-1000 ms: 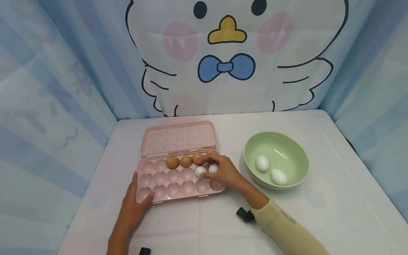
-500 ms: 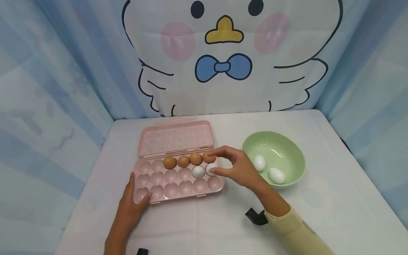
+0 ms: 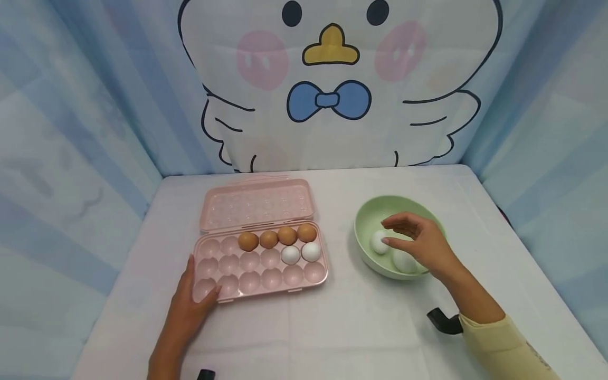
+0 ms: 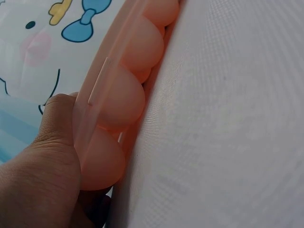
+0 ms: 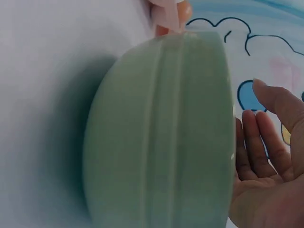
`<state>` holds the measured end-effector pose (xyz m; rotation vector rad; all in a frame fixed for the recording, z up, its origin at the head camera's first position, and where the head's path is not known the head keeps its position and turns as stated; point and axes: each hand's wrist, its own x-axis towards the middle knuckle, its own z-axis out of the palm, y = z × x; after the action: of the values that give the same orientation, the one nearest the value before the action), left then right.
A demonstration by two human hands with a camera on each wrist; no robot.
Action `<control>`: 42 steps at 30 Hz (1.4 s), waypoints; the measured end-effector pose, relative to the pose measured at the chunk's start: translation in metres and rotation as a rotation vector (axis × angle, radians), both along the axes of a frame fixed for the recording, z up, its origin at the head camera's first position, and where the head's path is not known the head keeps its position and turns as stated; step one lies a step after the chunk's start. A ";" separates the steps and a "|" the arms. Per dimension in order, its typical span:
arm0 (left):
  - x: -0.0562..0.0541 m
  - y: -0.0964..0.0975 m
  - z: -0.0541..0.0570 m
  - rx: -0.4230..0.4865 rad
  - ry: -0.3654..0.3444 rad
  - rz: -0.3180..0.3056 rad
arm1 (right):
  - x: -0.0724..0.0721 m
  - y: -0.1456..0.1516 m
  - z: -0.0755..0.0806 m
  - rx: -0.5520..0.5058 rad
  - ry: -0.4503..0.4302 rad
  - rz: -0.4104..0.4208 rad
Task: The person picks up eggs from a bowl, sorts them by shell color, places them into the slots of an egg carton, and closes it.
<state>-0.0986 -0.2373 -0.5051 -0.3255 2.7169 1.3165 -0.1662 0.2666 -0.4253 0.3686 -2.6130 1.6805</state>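
A pink plastic egg tray (image 3: 249, 262) lies on the table, its lid (image 3: 256, 206) folded back. Several brown eggs (image 3: 268, 239) fill the right part of its back row; two white eggs (image 3: 291, 255) sit at the right of the middle row. My left hand (image 3: 187, 309) grips the tray's front left corner, thumb (image 4: 59, 116) on the rim in the left wrist view. Over the green bowl (image 3: 368, 256) my right hand (image 3: 425, 245) hovers, thumb and fingers spread apart and holding nothing. Beneath it in the bowl lie a white egg (image 3: 379, 242) and another white egg (image 3: 404, 261), partly hidden.
A white cloth covers the table (image 3: 351, 327). Behind it hangs a curtain (image 3: 328, 142) with a cartoon figure, and striped curtains flank both sides. A black strap piece (image 3: 445, 322) juts from the right sleeve (image 3: 503, 348).
My right hand has let go of a white egg in the tray's middle row and moved right, over the bowl. The left hand keeps its grip on the tray corner.
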 end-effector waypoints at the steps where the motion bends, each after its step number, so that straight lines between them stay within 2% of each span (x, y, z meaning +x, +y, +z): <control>1: 0.000 0.000 0.000 -0.002 0.001 0.000 | 0.000 0.004 -0.002 0.008 -0.002 -0.011; 7: 0.000 -0.001 0.001 0.004 0.022 0.002 | -0.005 0.019 -0.010 0.041 -0.011 -0.041; 16: 0.001 0.001 -0.003 0.013 0.031 0.009 | -0.017 0.020 -0.010 0.131 -0.211 0.046; 22: 0.001 0.002 -0.003 0.007 0.007 0.015 | -0.022 0.014 -0.014 0.159 -0.270 0.077; 28: 0.001 0.002 -0.001 0.014 0.020 0.014 | -0.028 0.005 -0.021 0.190 -0.315 0.082; 36: 0.001 0.002 -0.004 0.017 0.022 0.019 | -0.030 -0.007 -0.025 0.212 -0.331 0.083; 42: 0.000 0.001 -0.001 0.006 0.025 0.019 | -0.032 -0.013 -0.027 0.198 -0.273 0.102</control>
<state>-0.0983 -0.2361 -0.5061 -0.3371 2.7359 1.3420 -0.1979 0.2536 -0.4519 0.2986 -3.0210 1.6065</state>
